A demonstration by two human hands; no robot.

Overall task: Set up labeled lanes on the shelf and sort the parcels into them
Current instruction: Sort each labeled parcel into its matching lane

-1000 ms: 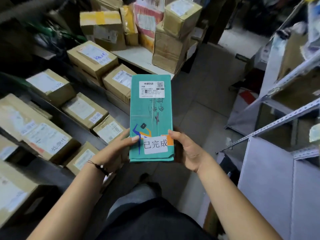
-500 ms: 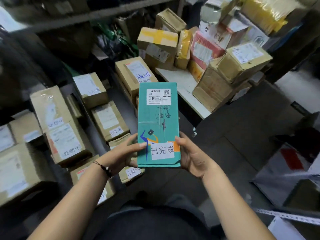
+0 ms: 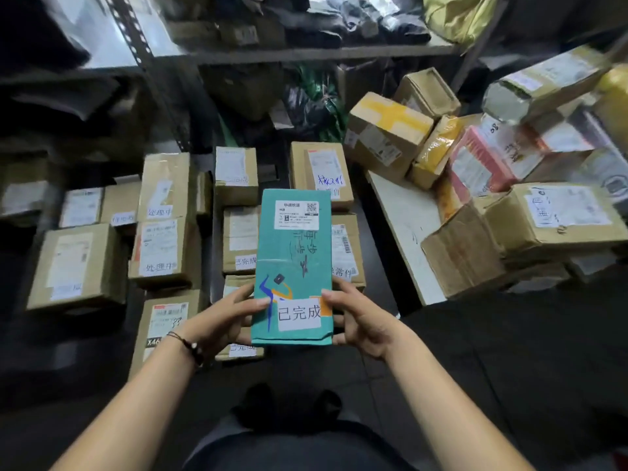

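A flat teal parcel [image 3: 294,263] with a white shipping label at its top and a white handwritten sticker near its bottom is held up in front of me. My left hand [image 3: 222,317] grips its lower left edge, thumb on the front. My right hand [image 3: 360,317] grips its lower right edge the same way. Below it, brown cardboard parcels lie in rows on a low dark shelf [image 3: 210,232]: one row with stickered boxes [image 3: 163,253] on the left, a middle row [image 3: 239,239] and a right row [image 3: 319,171].
A white table [image 3: 404,226] at the right carries a heap of brown, yellow and pink parcels [image 3: 475,158]. A metal rack upright [image 3: 139,52] and an upper shelf [image 3: 306,52] with dark bags stand behind. Dark floor lies around my legs [image 3: 289,436].
My view has swung left, from the aisle and the grey rack to facing the low shelf rows. The teal parcel stays in both hands, now over the middle rows.
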